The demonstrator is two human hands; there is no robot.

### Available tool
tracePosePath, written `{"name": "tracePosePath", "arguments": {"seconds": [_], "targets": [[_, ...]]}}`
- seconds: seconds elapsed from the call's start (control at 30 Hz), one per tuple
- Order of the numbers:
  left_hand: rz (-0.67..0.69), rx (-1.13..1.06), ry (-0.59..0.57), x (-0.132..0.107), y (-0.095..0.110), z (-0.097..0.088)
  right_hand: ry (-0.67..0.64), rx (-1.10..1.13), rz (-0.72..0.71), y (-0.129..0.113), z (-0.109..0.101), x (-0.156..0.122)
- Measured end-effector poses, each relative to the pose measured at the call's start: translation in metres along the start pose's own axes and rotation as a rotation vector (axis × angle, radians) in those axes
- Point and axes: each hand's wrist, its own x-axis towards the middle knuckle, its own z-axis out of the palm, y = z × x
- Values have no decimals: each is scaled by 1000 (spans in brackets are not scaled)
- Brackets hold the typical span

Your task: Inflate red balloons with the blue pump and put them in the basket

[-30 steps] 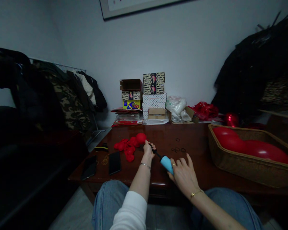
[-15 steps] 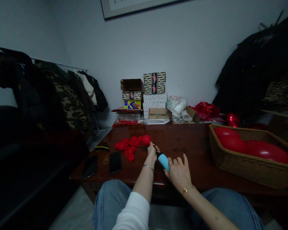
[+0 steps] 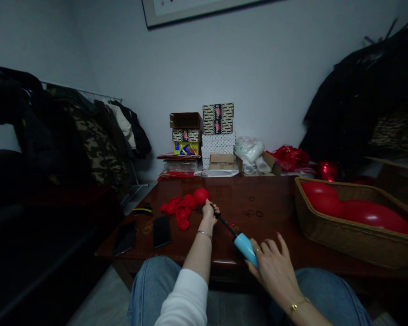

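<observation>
A light blue hand pump [image 3: 245, 249] with a black rod slants across the front of the table. My right hand [image 3: 274, 261] is closed around its blue body, the index finger lifted. At the pump's far end my left hand [image 3: 210, 212] is closed on the black nozzle end and the neck of a small, partly inflated red balloon [image 3: 201, 196]. The nozzle tip is hidden by the fingers. Just left of it lies a pile of flat red balloons [image 3: 180, 208] on the wooden table [image 3: 224, 188].
A wicker basket [image 3: 347, 243] with inflated red balloons [image 3: 374, 216] stands at the right. Two dark phones [image 3: 161, 232], a yellow-and-black item [image 3: 143, 211] and rubber bands [image 3: 148, 227] lie at the left. Black rings [image 3: 259, 214] lie mid-table. Stacked boxes [image 3: 218, 142] stand behind.
My right hand has drawn the blue pump body back toward me and to the right, exposing more black rod. My left hand and the balloon have shifted slightly left.
</observation>
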Motion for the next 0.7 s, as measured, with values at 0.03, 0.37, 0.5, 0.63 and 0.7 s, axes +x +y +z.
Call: {"name": "tracePosePath", "arguments": {"seconds": [0.03, 0.37, 0.5, 0.63, 0.7], "targets": [[-2, -11, -5, -1, -1, 0, 0, -2, -1, 0, 0, 1], [-32, -29, -28, -10, -17, 4, -18, 3, -2, -17, 5, 44], [-23, 2, -35, -13, -19, 8, -16, -2, 15, -27, 6, 60], [-5, 10, -15, -10, -15, 7, -8, 1, 15, -32, 10, 62], [-12, 2, -19, -8, -12, 5, 6, 0, 14, -31, 12, 58]]}}
